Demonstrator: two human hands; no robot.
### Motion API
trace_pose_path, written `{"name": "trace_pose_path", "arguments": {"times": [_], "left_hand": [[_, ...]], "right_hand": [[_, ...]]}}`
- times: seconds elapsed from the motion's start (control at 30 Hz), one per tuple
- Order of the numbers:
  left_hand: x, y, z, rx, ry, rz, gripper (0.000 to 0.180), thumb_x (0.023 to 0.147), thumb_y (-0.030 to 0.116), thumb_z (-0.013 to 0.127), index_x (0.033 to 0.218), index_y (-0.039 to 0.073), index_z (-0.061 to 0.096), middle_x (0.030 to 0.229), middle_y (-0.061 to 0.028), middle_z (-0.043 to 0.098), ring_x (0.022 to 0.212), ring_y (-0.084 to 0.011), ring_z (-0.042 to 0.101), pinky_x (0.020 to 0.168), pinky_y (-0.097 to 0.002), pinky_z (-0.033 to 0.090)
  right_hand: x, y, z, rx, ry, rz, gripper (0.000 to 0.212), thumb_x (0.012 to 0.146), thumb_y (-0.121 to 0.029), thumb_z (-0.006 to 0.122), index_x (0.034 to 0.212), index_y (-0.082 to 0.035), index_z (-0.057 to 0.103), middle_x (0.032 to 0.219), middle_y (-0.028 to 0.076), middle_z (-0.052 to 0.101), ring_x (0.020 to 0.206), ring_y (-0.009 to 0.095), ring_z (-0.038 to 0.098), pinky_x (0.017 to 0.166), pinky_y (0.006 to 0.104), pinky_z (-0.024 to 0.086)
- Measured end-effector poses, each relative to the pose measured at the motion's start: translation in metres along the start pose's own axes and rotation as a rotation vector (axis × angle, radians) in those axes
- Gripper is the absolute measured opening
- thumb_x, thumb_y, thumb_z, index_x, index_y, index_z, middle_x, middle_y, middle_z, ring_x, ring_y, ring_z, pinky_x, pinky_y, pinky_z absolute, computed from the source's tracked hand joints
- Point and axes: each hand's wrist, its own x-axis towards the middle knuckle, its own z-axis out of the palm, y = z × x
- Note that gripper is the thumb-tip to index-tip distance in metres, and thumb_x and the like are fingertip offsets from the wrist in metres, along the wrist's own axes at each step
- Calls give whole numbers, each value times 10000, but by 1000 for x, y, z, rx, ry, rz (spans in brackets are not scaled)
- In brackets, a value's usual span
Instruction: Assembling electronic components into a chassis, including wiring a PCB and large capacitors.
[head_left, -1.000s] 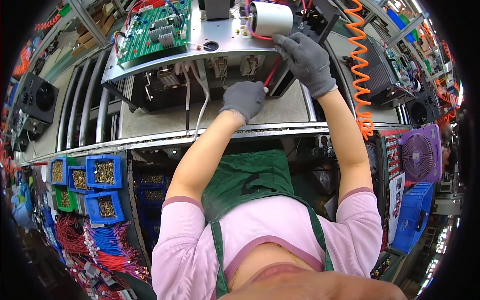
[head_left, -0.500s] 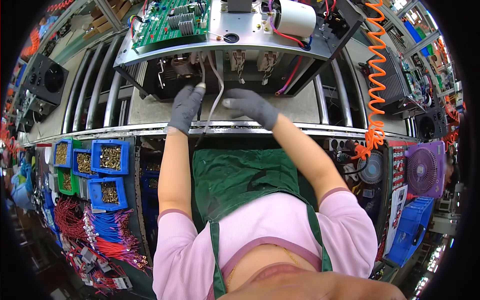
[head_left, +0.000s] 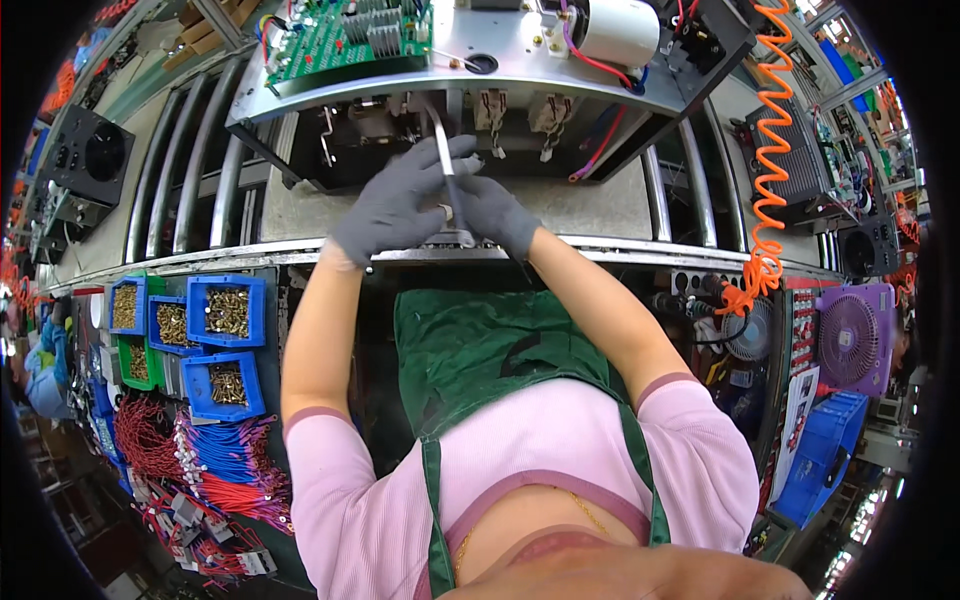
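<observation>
A grey-white cable comes down out of the open front of a metal equipment chassis, its lower stretch dark. My left hand, in a grey glove, is left of the cable, fingers stretched out and thumb apart; the cable crosses in front of its fingers. Close beside it, my gloved right hand has its fingers closed on the dark lower stretch, partly hiding it. On top of the chassis sit a green circuit board with heat sinks and a white cylinder.
Steel rollers flank the chassis. Blue bins of brass screws and bundled red and blue wires lie at left. At right hang an orange coiled hose, a purple fan and a blue crate.
My hands have come together around the cable in front of the chassis. The right hand has closed on its lower stretch, and the left fingers have spread. The view has shifted slightly.
</observation>
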Motion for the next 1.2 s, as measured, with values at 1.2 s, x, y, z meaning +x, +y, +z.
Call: {"name": "trace_pose_path", "arguments": {"times": [1.2], "left_hand": [[-34, -95, 15, 587, -10, -484, 177, 802, 181, 580, 901, 76, 683, 834, -168, 654, 738, -353, 626, 650, -437, 493]], "right_hand": [[40, 58, -42, -1065, 205, -509, 430, 820, -186, 581, 1242, -107, 554, 1013, 172, 636, 768, 379, 634, 662, 441, 530]]}}
